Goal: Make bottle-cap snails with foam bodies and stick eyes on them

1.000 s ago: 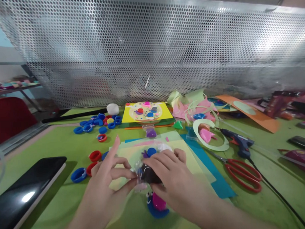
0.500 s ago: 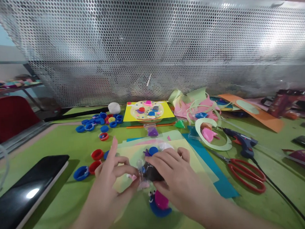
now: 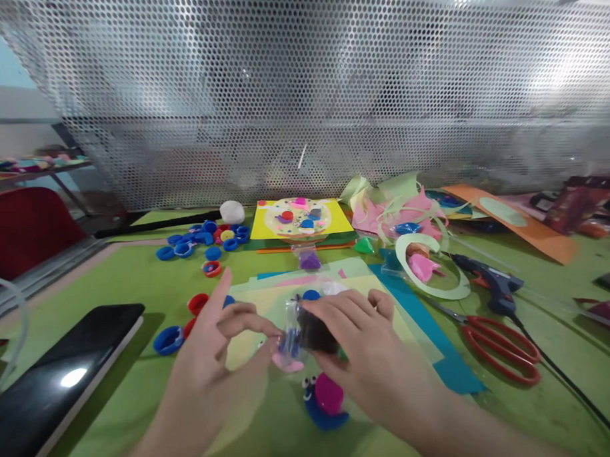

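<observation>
My right hand point(image 3: 363, 340) is closed on a clear plastic packet point(image 3: 293, 332) with a dark, clay-like lump point(image 3: 316, 329) in it. The thumb and index finger of my left hand point(image 3: 229, 351) pinch together at the packet's left edge. Just below the fingers, a pale pink piece point(image 3: 288, 364) lies on the light yellow paper point(image 3: 266, 416). A small snail figure point(image 3: 325, 404) with a blue body, magenta shell and googly eyes rests nearer to me. Behind the packet shows part of a blue cap point(image 3: 311, 295).
Red-handled scissors point(image 3: 502, 348) and a glue gun point(image 3: 491, 282) with a trailing cord lie right. At left are a phone point(image 3: 74, 370) and several blue bottle caps point(image 3: 205, 235). A decorated yellow card point(image 3: 334, 217), a purple packet point(image 3: 309, 258) and paper scraps point(image 3: 379, 212) sit before a perforated metal panel point(image 3: 300, 89).
The packet has turned more upright between my hands, showing more of its clear plastic and dark lump. My left fingers stay at its edge. The whole view has shifted slightly.
</observation>
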`<state>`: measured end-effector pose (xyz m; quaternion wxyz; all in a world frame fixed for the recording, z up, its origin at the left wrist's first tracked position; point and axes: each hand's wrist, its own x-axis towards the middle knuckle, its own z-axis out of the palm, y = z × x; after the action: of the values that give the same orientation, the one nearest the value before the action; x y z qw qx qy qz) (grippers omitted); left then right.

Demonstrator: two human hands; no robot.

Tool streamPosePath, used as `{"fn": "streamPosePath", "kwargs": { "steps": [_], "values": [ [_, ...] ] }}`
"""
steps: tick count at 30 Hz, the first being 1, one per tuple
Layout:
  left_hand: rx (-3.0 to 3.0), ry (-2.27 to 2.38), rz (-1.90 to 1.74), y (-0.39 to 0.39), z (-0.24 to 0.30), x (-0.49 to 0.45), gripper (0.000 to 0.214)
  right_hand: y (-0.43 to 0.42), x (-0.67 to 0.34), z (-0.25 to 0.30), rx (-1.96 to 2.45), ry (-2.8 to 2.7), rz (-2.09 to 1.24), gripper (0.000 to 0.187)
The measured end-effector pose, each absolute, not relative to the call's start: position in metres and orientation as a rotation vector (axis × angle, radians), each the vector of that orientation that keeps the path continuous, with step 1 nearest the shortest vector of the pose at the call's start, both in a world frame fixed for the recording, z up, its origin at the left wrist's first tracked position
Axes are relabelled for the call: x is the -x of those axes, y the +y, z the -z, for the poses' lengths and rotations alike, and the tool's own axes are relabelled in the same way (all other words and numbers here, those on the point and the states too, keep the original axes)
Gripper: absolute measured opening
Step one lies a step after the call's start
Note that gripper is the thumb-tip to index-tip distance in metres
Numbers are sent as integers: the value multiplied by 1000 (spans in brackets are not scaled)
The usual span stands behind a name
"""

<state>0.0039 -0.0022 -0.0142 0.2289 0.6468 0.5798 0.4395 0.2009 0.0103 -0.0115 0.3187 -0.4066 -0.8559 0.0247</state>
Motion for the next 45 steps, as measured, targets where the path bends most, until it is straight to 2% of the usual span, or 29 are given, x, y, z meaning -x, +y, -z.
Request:
{"fn": "streamPosePath", "kwargs": {
  "steps": [3, 6, 13, 17, 22, 28, 35, 37, 39, 40, 45],
  "values": [
    [-1304, 1438, -1224, 4, 11, -3, 70, 15, -203, 12, 1136, -2186, -63, 28],
    [-1085, 1309, -1162, 6, 12, -3, 85, 19, -204, 11, 1173, -2158, -62, 27],
    [-1089, 1209, -1085, 1, 16, -1, 73, 22, -208, 7, 1215, -2147, -46, 30],
    [-1089, 1104, -1091, -1, 12, -3, 74, 25, -208, 7, 1254, -2151, -41, 29],
    [-1169, 1035, -1100, -2, 7, -6, 55, 26, -209, 7, 1274, -2146, -46, 30],
    [-1193, 1128, -1108, 2, 12, -2, 43, 30, -212, 4, 1319, -2142, -72, 27],
    [-1392, 1392, -1060, 13, 11, 3, 52, 36, -214, 2, 1400, -2118, -122, 27],
    [-1582, 1475, -1022, 16, 10, 5, 41, 37, -215, 3, 1397, -2110, -120, 27],
    [-1778, 1577, -1012, 18, 9, 5, 20, 38, -215, 4, 1388, -2098, -102, 28],
    [-1848, 1628, -1010, 19, 9, 5, 18, 38, -215, 4, 1386, -2093, -92, 29],
    [-1853, 1740, -787, 24, 10, 4, 35, 38, -216, 7, 1373, -2098, -63, 30]
  ]
}}
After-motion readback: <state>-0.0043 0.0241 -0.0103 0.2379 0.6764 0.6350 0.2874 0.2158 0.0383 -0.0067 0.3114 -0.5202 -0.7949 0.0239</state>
